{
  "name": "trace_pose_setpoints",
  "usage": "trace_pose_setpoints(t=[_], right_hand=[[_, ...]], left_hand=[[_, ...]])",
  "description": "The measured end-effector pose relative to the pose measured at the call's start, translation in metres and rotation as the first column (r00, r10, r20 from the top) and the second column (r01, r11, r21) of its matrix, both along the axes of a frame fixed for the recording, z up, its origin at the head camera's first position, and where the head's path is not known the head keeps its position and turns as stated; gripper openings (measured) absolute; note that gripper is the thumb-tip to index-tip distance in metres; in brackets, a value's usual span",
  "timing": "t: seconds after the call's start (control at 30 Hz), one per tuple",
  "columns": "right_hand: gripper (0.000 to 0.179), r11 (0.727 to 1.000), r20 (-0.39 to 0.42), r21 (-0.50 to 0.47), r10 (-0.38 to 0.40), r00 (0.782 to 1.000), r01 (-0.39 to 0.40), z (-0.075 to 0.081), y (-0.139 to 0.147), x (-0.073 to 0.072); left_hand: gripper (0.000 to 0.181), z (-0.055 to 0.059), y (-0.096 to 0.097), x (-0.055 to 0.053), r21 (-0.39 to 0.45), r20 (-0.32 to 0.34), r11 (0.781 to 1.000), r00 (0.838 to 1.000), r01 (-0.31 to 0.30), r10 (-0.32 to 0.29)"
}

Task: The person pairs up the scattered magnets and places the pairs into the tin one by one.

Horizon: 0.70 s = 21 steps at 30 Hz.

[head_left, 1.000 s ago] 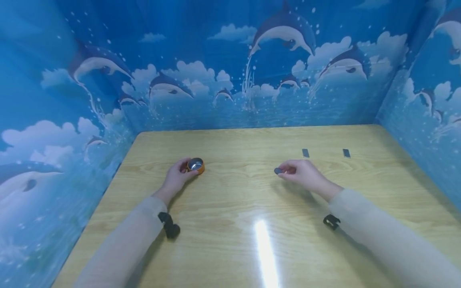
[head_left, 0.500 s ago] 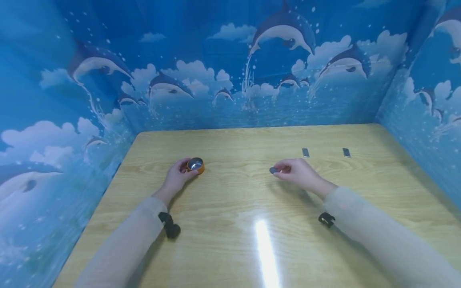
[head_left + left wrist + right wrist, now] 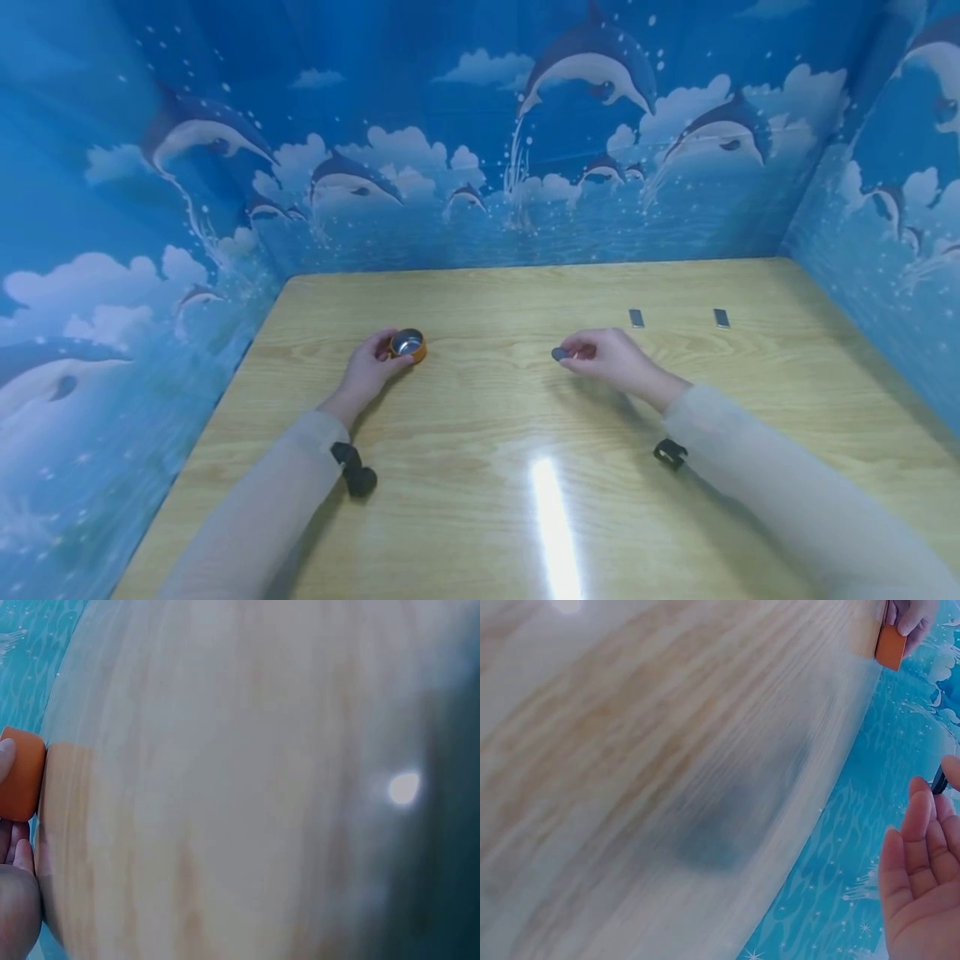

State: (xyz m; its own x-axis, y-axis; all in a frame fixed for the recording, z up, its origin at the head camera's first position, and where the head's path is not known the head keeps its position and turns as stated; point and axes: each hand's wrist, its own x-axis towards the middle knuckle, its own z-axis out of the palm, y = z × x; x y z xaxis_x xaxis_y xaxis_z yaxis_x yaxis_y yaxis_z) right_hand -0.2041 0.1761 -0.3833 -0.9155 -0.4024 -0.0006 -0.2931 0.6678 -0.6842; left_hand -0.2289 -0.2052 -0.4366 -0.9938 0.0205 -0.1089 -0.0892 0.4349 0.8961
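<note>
A small round bowl (image 3: 408,345), orange outside and shiny metal inside, stands upright on the left of the table. My left hand (image 3: 365,367) grips its side, thumb at the near edge and fingers behind. In the left wrist view the bowl's orange wall (image 3: 22,776) shows at the left edge. Right of the table's middle, my right hand (image 3: 609,358) pinches a small dark round disc (image 3: 558,354) between thumb and fingertips, above the wood. The disc appears as a thin black edge (image 3: 939,781) in the right wrist view.
Two small flat dark rectangular pieces (image 3: 636,318) lie apart at the back right of the wooden table (image 3: 480,433). A blue curtain (image 3: 480,208) printed with dolphins stands behind and at both sides. Each forearm carries a black strap mount (image 3: 670,454).
My right hand has moved a little to the left with the disc, nearer the bowl. The left hand and the bowl have stayed in place.
</note>
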Motion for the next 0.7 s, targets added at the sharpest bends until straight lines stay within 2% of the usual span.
trace_pose_setpoints(t=[0.7], right_hand=[[0.025, 1.000, 0.015, -0.013, 0.025, 1.000, -0.025, 0.000, -0.021, -0.003]], left_hand=[[0.067, -0.001, 0.000, 0.002, 0.000, -0.017, 1.000, 1.000, 0.014, -0.014]])
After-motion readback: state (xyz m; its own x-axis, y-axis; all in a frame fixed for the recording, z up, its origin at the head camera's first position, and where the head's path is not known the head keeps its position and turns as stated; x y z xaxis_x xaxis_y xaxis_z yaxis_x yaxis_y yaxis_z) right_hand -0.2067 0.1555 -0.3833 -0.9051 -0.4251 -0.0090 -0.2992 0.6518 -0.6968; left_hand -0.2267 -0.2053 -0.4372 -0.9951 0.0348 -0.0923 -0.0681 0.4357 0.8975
